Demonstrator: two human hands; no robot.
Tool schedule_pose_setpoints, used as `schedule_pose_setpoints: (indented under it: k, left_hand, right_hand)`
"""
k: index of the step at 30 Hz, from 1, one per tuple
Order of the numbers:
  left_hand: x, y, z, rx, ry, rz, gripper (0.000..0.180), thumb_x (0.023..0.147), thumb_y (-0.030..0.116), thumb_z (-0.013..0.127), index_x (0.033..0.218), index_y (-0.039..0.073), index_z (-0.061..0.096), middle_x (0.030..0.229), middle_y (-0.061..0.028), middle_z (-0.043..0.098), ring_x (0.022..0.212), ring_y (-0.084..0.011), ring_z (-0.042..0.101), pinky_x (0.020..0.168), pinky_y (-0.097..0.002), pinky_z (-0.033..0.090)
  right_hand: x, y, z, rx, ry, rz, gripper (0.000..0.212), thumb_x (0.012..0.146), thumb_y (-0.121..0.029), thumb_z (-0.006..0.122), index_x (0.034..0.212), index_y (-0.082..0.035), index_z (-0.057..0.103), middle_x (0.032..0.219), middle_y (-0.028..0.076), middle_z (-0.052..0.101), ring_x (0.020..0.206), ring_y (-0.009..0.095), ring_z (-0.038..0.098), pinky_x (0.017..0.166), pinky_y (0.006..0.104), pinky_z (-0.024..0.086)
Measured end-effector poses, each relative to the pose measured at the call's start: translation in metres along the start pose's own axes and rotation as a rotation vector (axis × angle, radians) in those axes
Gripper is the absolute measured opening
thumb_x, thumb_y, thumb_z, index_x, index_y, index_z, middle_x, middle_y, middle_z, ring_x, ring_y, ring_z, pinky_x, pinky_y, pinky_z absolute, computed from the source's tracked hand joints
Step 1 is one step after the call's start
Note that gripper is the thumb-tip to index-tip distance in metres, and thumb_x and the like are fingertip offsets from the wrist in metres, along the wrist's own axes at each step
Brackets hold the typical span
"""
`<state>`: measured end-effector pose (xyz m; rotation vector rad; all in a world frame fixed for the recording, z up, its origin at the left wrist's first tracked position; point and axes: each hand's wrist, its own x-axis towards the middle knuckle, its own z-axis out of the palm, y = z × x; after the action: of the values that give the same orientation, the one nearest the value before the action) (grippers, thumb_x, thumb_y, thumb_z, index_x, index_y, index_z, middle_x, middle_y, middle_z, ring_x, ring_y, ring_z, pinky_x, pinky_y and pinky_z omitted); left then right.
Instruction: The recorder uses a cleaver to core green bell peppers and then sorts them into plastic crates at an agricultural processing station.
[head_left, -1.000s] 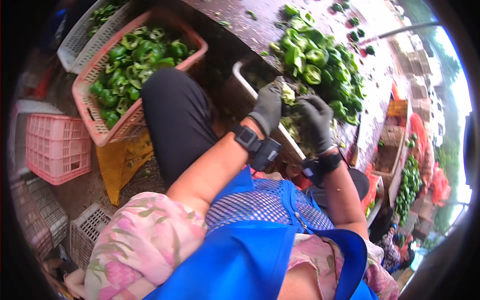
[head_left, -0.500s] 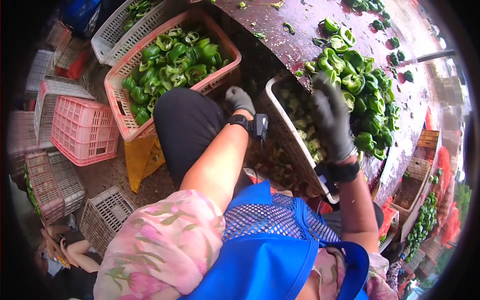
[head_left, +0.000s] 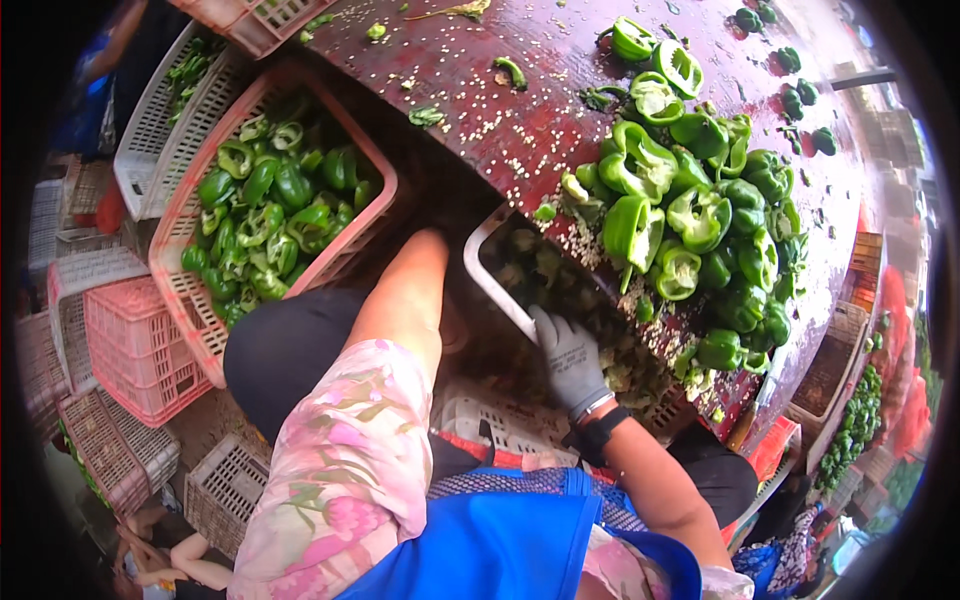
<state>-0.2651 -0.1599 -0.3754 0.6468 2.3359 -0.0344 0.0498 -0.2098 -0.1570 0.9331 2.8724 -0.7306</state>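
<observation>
Grey-gloved right hand [head_left: 572, 362] on the white-rimmed crate [head_left: 498, 301], grip unclear; left hand hidden, I can't tell its state; green peppers [head_left: 701, 218] heaped on the table [head_left: 455, 100]

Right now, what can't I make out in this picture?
All in the head view:
Left hand: lost in darkness past the left forearm.
Palm of the right hand: hidden behind its gloved back.
Bottom of the pink crate: covered by green peppers.
Far side of the white-rimmed crate: under the table, in shadow.
Uppermost crate: cut off by the top edge.
Far-right peppers: too small to count.
</observation>
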Motion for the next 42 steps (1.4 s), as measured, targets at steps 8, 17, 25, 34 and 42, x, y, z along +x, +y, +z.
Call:
schedule_pose_setpoints:
  k: [8,17,25,34,42]
  left_hand:
    - [-0.017,-0.036,0.020,0.148,-0.056,0.054,0.037,0.084,0.025,0.069,0.116,0.006,0.068,0.119,-0.0194,0.068,0.109,-0.0359,0.065,0.095,-0.0449,0.052]
    - [-0.160,-0.073,-0.003,-1.214,0.392,-0.115,0.059,0.071,0.022,0.084,0.121,0.002,0.059,0.111,-0.0180,0.070,0.100,-0.0321,0.068,0.089,-0.0411,0.053]
    - [-0.334,-0.004,-0.075,-0.603,0.572,1.033,0.068,0.074,0.017,0.074,0.138,0.005,0.051,0.119,-0.0217,0.058,0.112,-0.0366,0.058,0.098,-0.0407,0.047]
    - [-0.418,0.078,-0.052,0.159,0.074,1.590,0.067,0.074,0.009,0.072,0.135,-0.003,0.045,0.120,-0.0214,0.057,0.114,-0.0404,0.054,0.099,-0.0448,0.046]
    - [-0.403,0.088,0.005,0.149,0.246,1.548,0.035,0.075,0.008,0.062,0.109,0.001,0.057,0.098,-0.0203,0.057,0.096,-0.0410,0.056,0.083,-0.0495,0.046]
  right_hand:
    - [-0.003,0.004,0.001,0.070,-0.048,0.041,0.061,0.077,-0.014,0.069,0.135,-0.009,0.049,0.108,0.016,0.061,0.096,0.038,0.059,0.083,0.0477,0.048]
    - [-0.006,-0.003,0.000,0.131,0.267,-0.125,0.047,0.084,-0.016,0.067,0.128,-0.006,0.054,0.116,0.020,0.061,0.106,0.041,0.056,0.091,0.0483,0.047]
    - [-0.038,-0.020,-0.101,1.184,0.216,0.117,0.043,0.103,-0.028,0.054,0.138,-0.004,0.052,0.125,0.005,0.061,0.110,0.016,0.059,0.092,0.0314,0.050]
    - [-0.148,0.024,-0.109,1.440,0.149,0.257,0.029,0.100,-0.034,0.063,0.102,-0.005,0.064,0.097,-0.002,0.062,0.086,0.006,0.056,0.075,0.0256,0.050]
    - [-0.122,0.041,-0.032,0.997,0.760,0.468,0.048,0.098,-0.042,0.059,0.085,0.002,0.070,0.075,0.015,0.069,0.070,0.022,0.064,0.068,0.0373,0.050]
